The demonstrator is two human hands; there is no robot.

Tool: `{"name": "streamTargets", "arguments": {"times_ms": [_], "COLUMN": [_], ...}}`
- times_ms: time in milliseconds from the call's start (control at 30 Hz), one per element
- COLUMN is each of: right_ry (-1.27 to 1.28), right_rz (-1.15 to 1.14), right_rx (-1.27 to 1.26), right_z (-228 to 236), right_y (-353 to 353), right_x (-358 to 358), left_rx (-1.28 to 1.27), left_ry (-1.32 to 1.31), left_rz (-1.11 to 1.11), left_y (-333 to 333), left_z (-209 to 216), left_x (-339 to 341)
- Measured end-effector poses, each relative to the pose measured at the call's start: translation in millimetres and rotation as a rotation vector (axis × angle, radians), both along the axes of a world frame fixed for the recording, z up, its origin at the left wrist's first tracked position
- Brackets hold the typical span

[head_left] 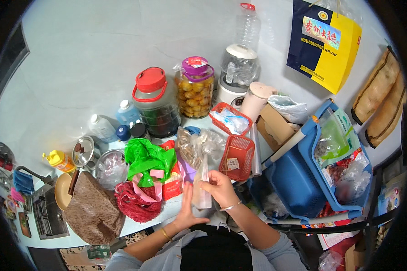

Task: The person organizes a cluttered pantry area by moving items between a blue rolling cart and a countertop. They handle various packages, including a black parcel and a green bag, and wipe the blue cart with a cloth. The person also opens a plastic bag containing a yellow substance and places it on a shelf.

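My right hand [221, 191] pinches a long, folded, translucent plastic bag [202, 198] at the counter's front edge. Fingers stretched upward and thumb spread, my left hand [187, 212] lies along the bag's left side; whether it touches the bag I cannot tell. Just beyond my hands are a brown-tinted clear plastic bag [188, 149] and a purple item [188, 170], partly covered. To the left lie a bright green plastic bag [151, 160], a red packet [172, 189] and a dark red mesh bundle [133, 204]. Two red baskets, the nearer one [236, 156] holding a small card, stand to the right.
A brown cloth [92, 207] covers something by the sink [49, 226]. Behind stand a red-lidded jar [154, 106], a purple-lidded jar of yellow fruit [195, 92], a blender [238, 72] and a pale pink kettle [256, 100]. A blue basket rack [298, 180] rises at right.
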State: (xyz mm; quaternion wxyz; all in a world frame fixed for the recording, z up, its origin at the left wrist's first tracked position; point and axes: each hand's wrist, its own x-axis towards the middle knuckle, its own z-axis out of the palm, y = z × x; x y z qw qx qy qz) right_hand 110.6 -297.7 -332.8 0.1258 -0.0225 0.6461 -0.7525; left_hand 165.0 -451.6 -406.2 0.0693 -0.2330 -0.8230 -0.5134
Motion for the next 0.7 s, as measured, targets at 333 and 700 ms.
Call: {"name": "streamTargets", "arguments": {"times_ms": [333, 700], "right_ry": [0.143, 0.206], "right_rz": [-0.045, -0.104], "right_rx": [0.053, 0.286], "right_z": [95, 82], "right_y": [3, 49], "right_x": [3, -12], "left_rx": [0.884, 0.722], "left_ry": [-0.827, -1.084], "left_rz": [-0.120, -0.580], "left_y": [1, -7], "left_z": [22, 43], "left_x": [-33, -35]}}
